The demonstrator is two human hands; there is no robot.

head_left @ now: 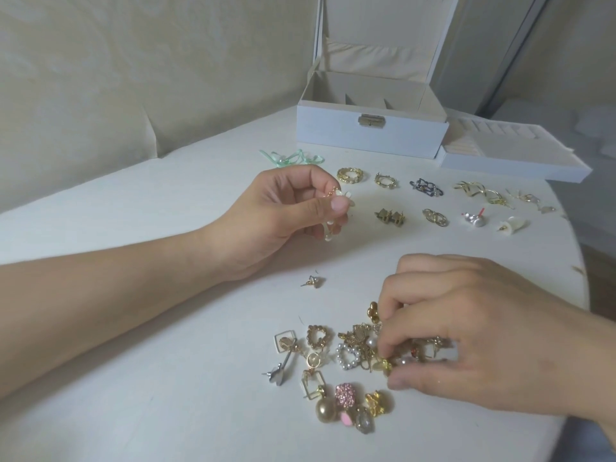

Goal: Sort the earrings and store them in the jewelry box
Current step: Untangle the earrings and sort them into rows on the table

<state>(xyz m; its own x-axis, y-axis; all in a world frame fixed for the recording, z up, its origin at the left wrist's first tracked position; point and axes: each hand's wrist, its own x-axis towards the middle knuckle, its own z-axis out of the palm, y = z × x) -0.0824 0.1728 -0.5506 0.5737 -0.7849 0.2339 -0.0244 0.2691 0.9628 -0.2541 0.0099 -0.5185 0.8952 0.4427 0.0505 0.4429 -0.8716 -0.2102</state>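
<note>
Bare bench [133,378] wide open at left and near edge, below left forearm. Loose earring pile [346,365] crowds near-centre; right hand [466,341] sits over its right part. Lone stud [313,281] lies between pile and left hand [273,215]. Sorted pairs [433,201] in two rows block way to jewelry box [370,128]. Tray [513,155] touching box at right. Green ribbon [290,158] left of box; clear strip beyond it.

Your left hand [276,211] and right hand [466,341] are both bare, with no rings, bracelets or watch showing. Both forearms are uncovered as far as they show, with no sleeve in view. Your fingernails are short and unpainted; the left thumbnail shows plainly.
</note>
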